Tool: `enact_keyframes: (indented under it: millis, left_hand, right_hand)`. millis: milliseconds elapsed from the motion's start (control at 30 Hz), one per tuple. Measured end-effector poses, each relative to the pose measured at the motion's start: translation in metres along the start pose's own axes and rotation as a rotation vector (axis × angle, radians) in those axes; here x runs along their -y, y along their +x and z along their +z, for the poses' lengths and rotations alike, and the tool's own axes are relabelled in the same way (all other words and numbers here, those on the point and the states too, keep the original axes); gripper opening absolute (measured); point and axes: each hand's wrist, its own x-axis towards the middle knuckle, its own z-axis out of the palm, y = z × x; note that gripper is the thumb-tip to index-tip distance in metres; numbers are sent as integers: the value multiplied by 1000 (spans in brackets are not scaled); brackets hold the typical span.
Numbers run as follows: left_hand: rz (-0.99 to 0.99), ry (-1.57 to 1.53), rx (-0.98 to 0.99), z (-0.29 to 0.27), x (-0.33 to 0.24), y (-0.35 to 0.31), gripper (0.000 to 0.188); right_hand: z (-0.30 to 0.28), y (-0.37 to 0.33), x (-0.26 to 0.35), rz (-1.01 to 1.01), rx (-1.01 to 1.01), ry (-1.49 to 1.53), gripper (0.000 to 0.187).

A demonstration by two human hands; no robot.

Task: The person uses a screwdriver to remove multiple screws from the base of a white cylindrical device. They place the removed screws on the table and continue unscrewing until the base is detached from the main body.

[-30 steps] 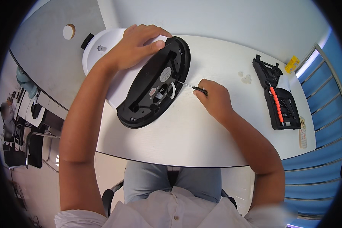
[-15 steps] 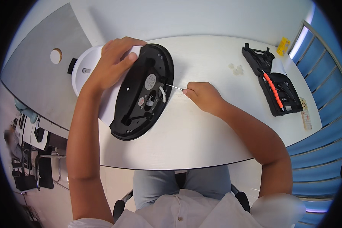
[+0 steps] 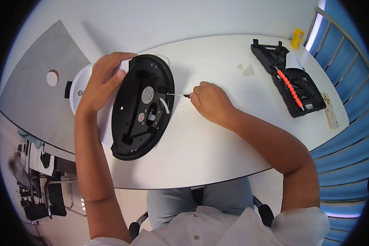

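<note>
A white-bodied appliance (image 3: 105, 127) stands tipped on the table with its black oval base (image 3: 129, 94) facing right and toward me. The base carries two round labels, screw holes and a short white cable (image 3: 165, 105). My left hand (image 3: 103, 80) lies over the white body's upper part, gripping it near the base's edge, its fingertips partly hidden behind. In my closed right hand (image 3: 211, 101) is a thin screwdriver (image 3: 178, 95), its shaft pointing left. The tip meets the base near its right edge, just above the cable.
An opened black tool case (image 3: 289, 104) with an orange flexible shaft (image 3: 290, 88) lies at the right. Small translucent pieces (image 3: 246, 70), a yellow object (image 3: 297, 38) and a remote control (image 3: 330, 112) are on the table. A grey surface (image 3: 33, 94) adjoins at left; metal railings stand right.
The view has shifted, moving the whole scene slightly left. The screwdriver's shaft now looks more level, its tip still at the same spot on the base. Both hands keep their holds.
</note>
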Motion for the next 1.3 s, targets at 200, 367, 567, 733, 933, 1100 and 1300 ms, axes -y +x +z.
enact_keyframes:
  millis: [200, 367, 567, 733, 933, 1100, 1300]
  left_hand:
    - [15, -14, -23, 1, -5, 2, 58]
    - [60, -32, -75, 3, -2, -2, 54]
    - [79, 1, -75, 3, -2, -2, 54]
    - [104, 7, -81, 3, 0, -2, 52]
    - [116, 13, -83, 4, -1, -1, 51]
    - [95, 36, -69, 2, -2, -3, 54]
    - [81, 54, -69, 2, -2, -3, 59]
  right_hand:
    - [-2, 2, -11, 18, -33, 104, 25]
    - [-18, 7, -4, 51, -2, 73, 23]
    - [-14, 7, 0, -208, -271, -218, 17]
    - [-10, 6, 0, 93, -120, 125, 20]
    - [-7, 9, -7, 123, 5, 30, 31]
    - [-9, 6, -1, -4, -163, 8, 22]
    - [-11, 8, -1, 94, -71, 83, 20]
